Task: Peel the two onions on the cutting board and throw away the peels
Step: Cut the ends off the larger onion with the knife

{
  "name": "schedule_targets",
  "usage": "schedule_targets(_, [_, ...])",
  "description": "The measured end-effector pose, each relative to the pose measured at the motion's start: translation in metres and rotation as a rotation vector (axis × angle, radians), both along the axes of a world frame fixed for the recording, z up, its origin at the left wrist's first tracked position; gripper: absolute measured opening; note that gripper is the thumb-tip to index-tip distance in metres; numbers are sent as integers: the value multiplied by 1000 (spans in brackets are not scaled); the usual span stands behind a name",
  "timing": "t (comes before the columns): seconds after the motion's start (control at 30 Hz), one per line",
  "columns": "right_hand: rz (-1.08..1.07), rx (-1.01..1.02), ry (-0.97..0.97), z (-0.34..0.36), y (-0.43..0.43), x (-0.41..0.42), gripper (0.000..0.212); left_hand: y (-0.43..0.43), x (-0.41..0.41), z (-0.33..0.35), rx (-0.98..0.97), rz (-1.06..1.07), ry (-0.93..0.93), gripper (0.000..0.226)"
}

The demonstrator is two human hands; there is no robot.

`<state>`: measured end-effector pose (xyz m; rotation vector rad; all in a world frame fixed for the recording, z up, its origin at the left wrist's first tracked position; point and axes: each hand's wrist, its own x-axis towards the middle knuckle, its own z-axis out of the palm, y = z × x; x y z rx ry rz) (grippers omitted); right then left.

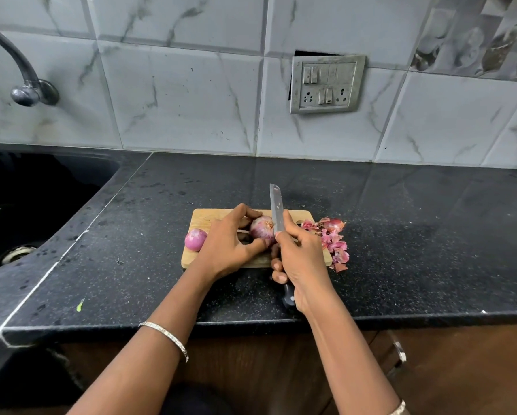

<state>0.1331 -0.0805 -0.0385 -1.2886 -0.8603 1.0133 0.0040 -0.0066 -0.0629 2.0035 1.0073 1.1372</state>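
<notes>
Head view: left hand (227, 244) steadies one onion (261, 229) on the cutting board (203, 217) so it cannot roll. Right hand (302, 259) grips the knife (276, 209), seemingly trimming its end.

Looking at big pale tiles (176, 100) with grey streaks at 12 o'clock. Seeing a dusty metal switch plate (326, 83) sitting a bit crooked at 1 o'clock and a curved tap (26, 82) sticking out at 10 o'clock. Seeing a speckled black counter (401, 235) shining softly, a dark sink (26, 205) at 9 o'clock, brown cupboard doors (431, 369) at 5 o'clock.
</notes>
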Motion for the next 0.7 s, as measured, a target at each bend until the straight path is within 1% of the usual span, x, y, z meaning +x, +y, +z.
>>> schedule_targets(0.13, [60,-11,67,2,-4,7,50,-2,-1,1,-18,-35,11,49])
schedule_targets(0.23, [106,-22,98,1,-18,10,49,-3,-1,0,-21,-8,-3,50])
schedule_targets(0.33, [89,-10,127,-2,-29,6,50,-3,-1,2,-37,13,-38,52])
schedule_targets(0.5, [40,-30,156,3,-10,0,52,-2,-1,1,-73,27,-85,51])
schedule_targets(0.6, [43,-34,143,3,-10,-1,52,-3,-2,1,-90,26,-105,52])
schedule_targets(0.7, [37,-11,115,-2,-26,-5,47,-6,-2,2,-108,12,-120,56])
